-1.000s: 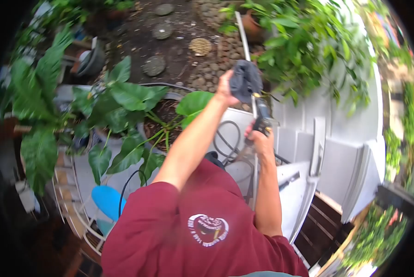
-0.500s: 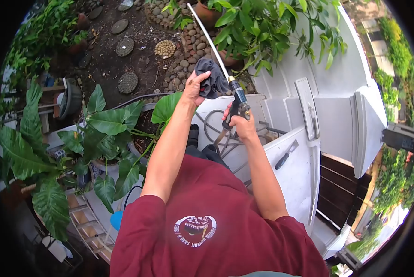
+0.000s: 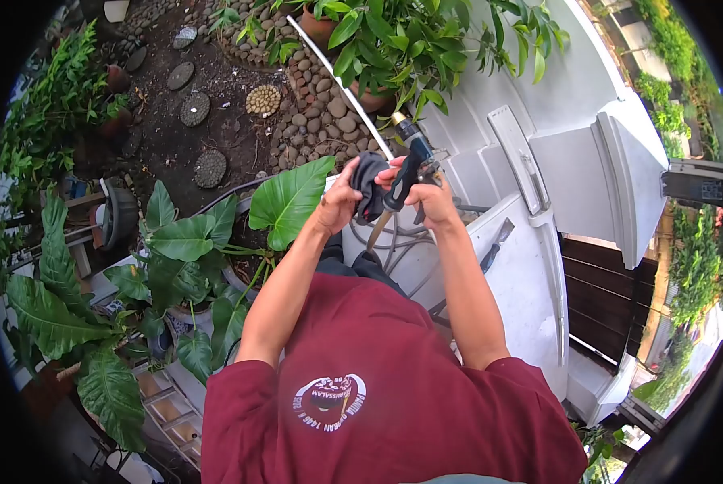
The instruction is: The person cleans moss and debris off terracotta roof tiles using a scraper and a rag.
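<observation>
My right hand (image 3: 432, 199) is closed around the dark grip of a hose spray gun (image 3: 416, 153), whose brass-tipped nozzle points up and away from me. A hose runs down from its handle. My left hand (image 3: 339, 202), fingers curled, holds a crumpled dark grey cloth (image 3: 368, 184) just left of the spray gun. Beyond the cloth, a long white pole (image 3: 337, 79) slants toward the stones; its near end is partly hidden by my hands. A scraper (image 3: 497, 245) with a dark handle lies on the white wall ledge (image 3: 522, 282) to the right.
Large-leaved potted plants (image 3: 188, 234) crowd the left side. A coiled grey hose (image 3: 406, 242) lies by my feet. Ahead are river stones (image 3: 329, 113), round stepping stones (image 3: 211, 168) and a leafy bush (image 3: 410, 40). A long pale plate (image 3: 516, 153) rests on the right-hand wall.
My hands have come closer together, the cloth now beside the spray gun's grip. The gun has moved off its line with the pole, and the whole view has shifted slightly.
</observation>
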A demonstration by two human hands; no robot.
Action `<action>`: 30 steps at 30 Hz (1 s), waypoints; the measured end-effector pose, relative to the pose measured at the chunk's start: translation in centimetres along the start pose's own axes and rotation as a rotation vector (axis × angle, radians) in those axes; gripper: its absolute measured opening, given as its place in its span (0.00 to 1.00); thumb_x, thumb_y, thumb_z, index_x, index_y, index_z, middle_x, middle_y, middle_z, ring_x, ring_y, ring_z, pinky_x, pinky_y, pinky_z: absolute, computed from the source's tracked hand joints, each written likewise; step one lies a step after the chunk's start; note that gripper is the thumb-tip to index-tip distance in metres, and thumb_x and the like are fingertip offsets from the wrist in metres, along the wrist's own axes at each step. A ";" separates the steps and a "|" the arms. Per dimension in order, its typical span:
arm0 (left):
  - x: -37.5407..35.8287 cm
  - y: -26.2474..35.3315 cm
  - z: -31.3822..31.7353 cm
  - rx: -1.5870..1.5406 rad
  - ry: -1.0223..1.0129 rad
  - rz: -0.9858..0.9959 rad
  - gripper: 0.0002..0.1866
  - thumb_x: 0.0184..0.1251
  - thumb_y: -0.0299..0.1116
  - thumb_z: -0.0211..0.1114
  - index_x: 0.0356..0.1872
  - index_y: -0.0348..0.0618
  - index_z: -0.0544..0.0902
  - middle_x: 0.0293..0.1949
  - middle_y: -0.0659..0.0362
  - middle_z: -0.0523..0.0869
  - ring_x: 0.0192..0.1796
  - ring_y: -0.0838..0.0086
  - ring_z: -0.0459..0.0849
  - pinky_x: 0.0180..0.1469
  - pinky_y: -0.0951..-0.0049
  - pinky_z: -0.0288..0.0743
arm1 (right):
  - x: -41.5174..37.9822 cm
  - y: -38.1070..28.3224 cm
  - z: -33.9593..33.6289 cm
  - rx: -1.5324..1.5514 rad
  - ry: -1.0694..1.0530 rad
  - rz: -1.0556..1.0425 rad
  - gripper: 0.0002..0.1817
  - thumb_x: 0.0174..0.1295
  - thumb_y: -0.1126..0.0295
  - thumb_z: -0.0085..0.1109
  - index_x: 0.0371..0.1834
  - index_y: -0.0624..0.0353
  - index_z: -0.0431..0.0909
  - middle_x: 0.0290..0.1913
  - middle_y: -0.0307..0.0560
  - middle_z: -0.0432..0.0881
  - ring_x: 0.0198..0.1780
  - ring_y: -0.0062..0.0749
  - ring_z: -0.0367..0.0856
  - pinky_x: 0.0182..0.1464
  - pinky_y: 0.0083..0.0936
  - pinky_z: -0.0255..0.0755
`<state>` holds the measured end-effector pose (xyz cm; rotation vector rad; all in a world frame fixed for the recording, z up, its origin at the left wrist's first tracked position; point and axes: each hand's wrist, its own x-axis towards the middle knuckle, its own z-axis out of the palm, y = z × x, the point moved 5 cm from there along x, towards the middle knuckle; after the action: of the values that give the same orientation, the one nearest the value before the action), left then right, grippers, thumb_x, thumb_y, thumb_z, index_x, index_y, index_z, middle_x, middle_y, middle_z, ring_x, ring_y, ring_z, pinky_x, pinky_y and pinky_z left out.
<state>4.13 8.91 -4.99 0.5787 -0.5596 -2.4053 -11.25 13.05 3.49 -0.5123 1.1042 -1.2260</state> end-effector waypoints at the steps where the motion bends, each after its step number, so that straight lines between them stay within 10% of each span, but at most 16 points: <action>1: 0.1 0.5 0.5 -0.112 0.041 0.012 0.47 0.49 0.30 0.57 0.77 0.45 0.53 0.68 0.55 0.70 0.68 0.68 0.72 0.69 0.67 0.67 | 0.1 -0.4 -0.3 0.003 -0.002 -0.009 0.37 0.33 0.83 0.45 0.57 0.73 0.72 0.47 0.61 0.84 0.52 0.47 0.85 0.57 0.33 0.79; 6: 0.6 2.3 0.5 -0.299 -0.014 0.124 0.32 0.68 0.27 0.50 0.75 0.46 0.59 0.68 0.51 0.72 0.68 0.61 0.75 0.70 0.56 0.69 | -1.0 -2.0 -1.2 -0.057 0.027 -0.008 0.34 0.33 0.84 0.47 0.54 0.68 0.74 0.36 0.50 0.81 0.38 0.37 0.82 0.42 0.27 0.76; 17: 1.2 3.8 0.0 -0.113 0.172 0.191 0.27 0.70 0.27 0.50 0.70 0.42 0.63 0.64 0.51 0.76 0.63 0.61 0.80 0.66 0.53 0.75 | -2.4 -2.2 -0.3 -0.080 -0.020 -0.066 0.32 0.32 0.84 0.49 0.50 0.66 0.73 0.34 0.47 0.80 0.39 0.36 0.81 0.43 0.26 0.75; 22: 0.6 2.4 1.6 -0.213 0.158 0.086 0.28 0.80 0.52 0.43 0.64 0.38 0.73 0.59 0.51 0.81 0.60 0.61 0.82 0.63 0.54 0.76 | -2.6 -2.5 -0.4 -0.070 -0.017 -0.078 0.31 0.34 0.84 0.49 0.50 0.65 0.73 0.34 0.47 0.80 0.40 0.36 0.81 0.44 0.26 0.74; 30: 0.6 1.8 2.9 -0.052 0.192 0.169 0.25 0.79 0.50 0.49 0.62 0.40 0.75 0.57 0.55 0.83 0.58 0.68 0.82 0.62 0.65 0.75 | -3.6 -2.2 -0.5 -0.113 -0.020 -0.115 0.22 0.45 0.82 0.57 0.48 0.63 0.76 0.33 0.42 0.81 0.38 0.28 0.80 0.43 0.23 0.73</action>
<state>3.04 7.94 -1.85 0.7014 -0.4440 -2.1706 -12.57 15.74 6.46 -0.6804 1.1443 -1.2603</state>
